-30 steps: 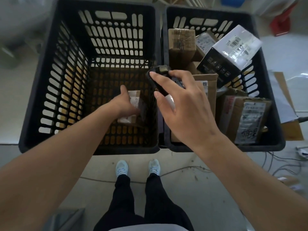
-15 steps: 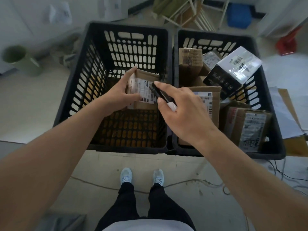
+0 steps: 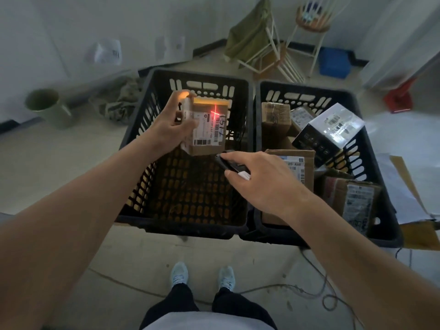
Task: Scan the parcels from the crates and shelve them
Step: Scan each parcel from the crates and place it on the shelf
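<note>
A pale concrete floor point(image 3: 71, 177) runs up to a white wall, and two black slotted crates stand side by side on it just ahead of the person's feet. The left crate point(image 3: 190, 225) looks bare at the bottom; the right crate point(image 3: 309, 234) holds a jumble of cardboard boxes and a black-and-white carton point(image 3: 331, 129) tilted on top. The left hand point(image 3: 171, 125) has its grip wrapped round the near-left side of a small brown parcel point(image 3: 207, 129), held upright above the left crate with its white label facing the camera and a red aiming cross lit near the label's top. The right hand point(image 3: 264, 184) is gripping a small dark scanner point(image 3: 228, 163) just below and right of the parcel, aimed up at it. Held so easily in one hand, the parcel is probably light; its cardboard looks stiff and dry, so it should not slip, and taking it by the side edges keeps the barcode uncovered. What it contains cannot be told, so gentle handling is wise. Around stand a green bucket point(image 3: 45, 106), a crumpled cloth point(image 3: 119, 101), a folding chair point(image 3: 266, 51), a stool point(image 3: 312, 20), loose papers point(image 3: 400, 186) and cable point(image 3: 321, 296) trailing across the floor, a likely trip hazard on the way to the shelves, which are not in view.
</note>
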Available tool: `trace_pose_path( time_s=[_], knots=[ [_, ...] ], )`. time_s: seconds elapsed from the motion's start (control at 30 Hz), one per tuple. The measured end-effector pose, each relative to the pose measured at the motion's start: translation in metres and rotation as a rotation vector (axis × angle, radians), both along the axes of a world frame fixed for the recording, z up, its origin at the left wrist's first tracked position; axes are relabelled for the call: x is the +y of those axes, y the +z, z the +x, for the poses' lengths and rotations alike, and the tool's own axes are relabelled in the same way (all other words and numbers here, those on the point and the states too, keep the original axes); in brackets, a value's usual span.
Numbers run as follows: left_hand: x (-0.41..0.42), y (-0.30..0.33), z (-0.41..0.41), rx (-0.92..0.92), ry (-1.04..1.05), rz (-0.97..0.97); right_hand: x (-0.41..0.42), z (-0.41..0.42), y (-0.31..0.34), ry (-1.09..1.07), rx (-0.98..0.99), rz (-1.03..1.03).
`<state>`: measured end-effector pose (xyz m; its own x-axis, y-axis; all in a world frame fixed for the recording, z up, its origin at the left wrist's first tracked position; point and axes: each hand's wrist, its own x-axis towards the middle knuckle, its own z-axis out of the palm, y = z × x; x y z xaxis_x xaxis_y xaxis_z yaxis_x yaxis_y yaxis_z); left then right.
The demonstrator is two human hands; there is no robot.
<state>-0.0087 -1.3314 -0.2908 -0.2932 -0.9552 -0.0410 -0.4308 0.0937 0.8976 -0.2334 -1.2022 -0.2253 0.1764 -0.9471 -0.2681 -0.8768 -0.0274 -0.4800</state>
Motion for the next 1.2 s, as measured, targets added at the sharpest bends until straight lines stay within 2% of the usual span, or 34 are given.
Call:
trace_pose_path(
  time_s=[0.1,0.5,0.7,0.87,1.03,1.2],
  knots=[
    [-0.006,0.008,0.004,-0.015,-0.001,-0.056,0.000,0.002,0.010,0.030,0.034,0.015],
    [-0.022,0.037,0.018,0.096,-0.018,-0.075,0.005,0.015,0.030,0.021,0.074,0.096],
    [-0.027,0.042,0.020,0.078,-0.048,-0.161,0.011,0.025,0.038,0.042,0.070,0.106],
    [-0.031,0.045,0.024,0.107,-0.046,-0.155,0.012,0.034,0.039,0.034,0.076,0.110],
    [-0.033,0.045,0.031,0.021,-0.075,-0.199,0.013,0.040,0.042,0.033,0.057,0.107],
    [-0.036,0.051,0.035,0.038,-0.092,-0.191,0.009,0.046,0.041,0.016,0.051,0.101]
  ],
)
